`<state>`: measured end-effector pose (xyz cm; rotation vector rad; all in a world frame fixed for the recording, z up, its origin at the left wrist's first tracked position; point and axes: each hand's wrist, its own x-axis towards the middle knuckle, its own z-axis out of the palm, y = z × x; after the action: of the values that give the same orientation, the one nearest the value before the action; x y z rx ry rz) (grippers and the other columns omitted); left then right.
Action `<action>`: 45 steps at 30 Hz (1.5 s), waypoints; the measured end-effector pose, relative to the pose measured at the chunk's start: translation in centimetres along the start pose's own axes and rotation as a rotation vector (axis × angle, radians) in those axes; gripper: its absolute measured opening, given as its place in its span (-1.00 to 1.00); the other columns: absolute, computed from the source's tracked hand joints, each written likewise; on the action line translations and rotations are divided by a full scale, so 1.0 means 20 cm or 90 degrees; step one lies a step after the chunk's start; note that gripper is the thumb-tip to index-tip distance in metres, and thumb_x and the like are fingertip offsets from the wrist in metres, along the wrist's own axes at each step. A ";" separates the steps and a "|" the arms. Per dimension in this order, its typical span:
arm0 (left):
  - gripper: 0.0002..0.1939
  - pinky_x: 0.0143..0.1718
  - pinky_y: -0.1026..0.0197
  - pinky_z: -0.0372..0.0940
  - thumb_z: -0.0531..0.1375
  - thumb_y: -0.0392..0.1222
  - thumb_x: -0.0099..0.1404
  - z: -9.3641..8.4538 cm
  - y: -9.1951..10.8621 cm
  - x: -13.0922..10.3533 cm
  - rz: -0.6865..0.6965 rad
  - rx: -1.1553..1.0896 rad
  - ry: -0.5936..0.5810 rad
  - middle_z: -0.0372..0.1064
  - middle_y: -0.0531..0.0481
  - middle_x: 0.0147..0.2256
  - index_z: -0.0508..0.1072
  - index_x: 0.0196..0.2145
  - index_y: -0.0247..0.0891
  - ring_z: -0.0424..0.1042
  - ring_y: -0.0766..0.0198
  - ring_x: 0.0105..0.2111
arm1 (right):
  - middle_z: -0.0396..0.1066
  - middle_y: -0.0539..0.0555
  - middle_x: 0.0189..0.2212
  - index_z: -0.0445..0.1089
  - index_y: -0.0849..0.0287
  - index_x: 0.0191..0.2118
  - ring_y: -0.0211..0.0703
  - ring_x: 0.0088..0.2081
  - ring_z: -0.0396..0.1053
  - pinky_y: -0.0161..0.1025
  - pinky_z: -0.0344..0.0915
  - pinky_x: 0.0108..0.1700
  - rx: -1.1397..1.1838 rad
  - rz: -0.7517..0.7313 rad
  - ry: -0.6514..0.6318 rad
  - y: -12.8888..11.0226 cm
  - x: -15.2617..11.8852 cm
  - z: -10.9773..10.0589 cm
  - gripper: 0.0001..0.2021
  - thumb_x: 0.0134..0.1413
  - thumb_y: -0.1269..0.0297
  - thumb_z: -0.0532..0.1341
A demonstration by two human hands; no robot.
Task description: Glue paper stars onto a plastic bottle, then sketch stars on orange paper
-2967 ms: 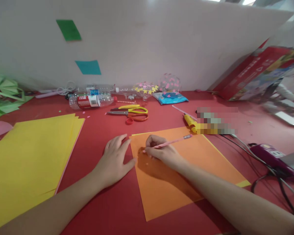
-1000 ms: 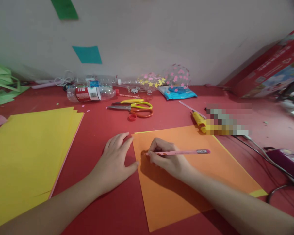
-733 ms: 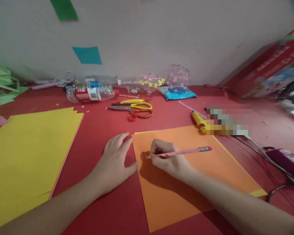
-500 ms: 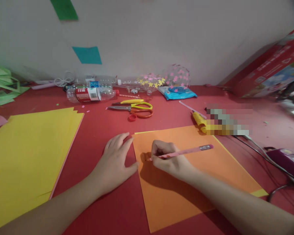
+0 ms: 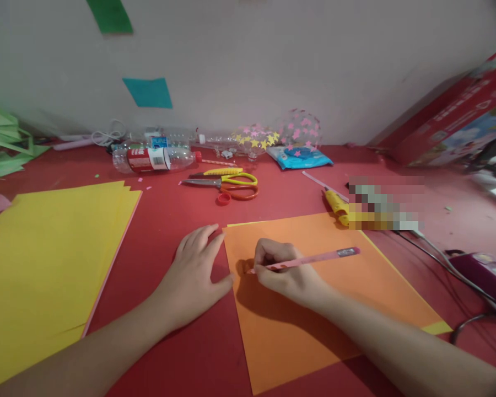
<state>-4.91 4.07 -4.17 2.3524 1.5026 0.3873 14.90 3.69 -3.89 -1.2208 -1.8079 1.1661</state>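
Orange paper sheet (image 5: pixel 289 342) is lying on red table (image 5: pixel 182 364); left hand (image 5: pixel 196 275) is resting palm-down, loosely spread, thumb at sheet's left edge. Right hand (image 5: pixel 289 275) is pinching pink pencil (image 5: pixel 318 257), tip at sheet. Scissors (image 5: pixel 219 182) are lying beyond, plastic bottle (image 5: pixel 149 160) farther back.

The pencil (image 5: pixel 320 257) is pink, the sheet (image 5: pixel 289 342) orange.

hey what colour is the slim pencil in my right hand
Head view: the slim pencil is mostly pink, with a silvery band.
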 end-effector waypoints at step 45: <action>-0.31 0.24 -0.18 -0.01 0.07 -0.03 0.21 0.00 0.00 0.00 -0.002 0.026 -0.020 0.04 -0.33 0.26 0.19 0.23 -0.44 -0.01 -0.10 0.27 | 0.12 -0.11 -0.69 0.10 0.12 -0.57 -0.37 -0.63 0.01 -0.39 -0.05 -0.61 -0.091 0.019 0.080 -0.02 -0.01 0.01 -0.90 -0.16 0.39 0.07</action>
<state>-4.89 4.04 -4.05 2.3759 1.5140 0.3188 14.70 3.28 -3.51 -1.3754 -1.8079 0.9670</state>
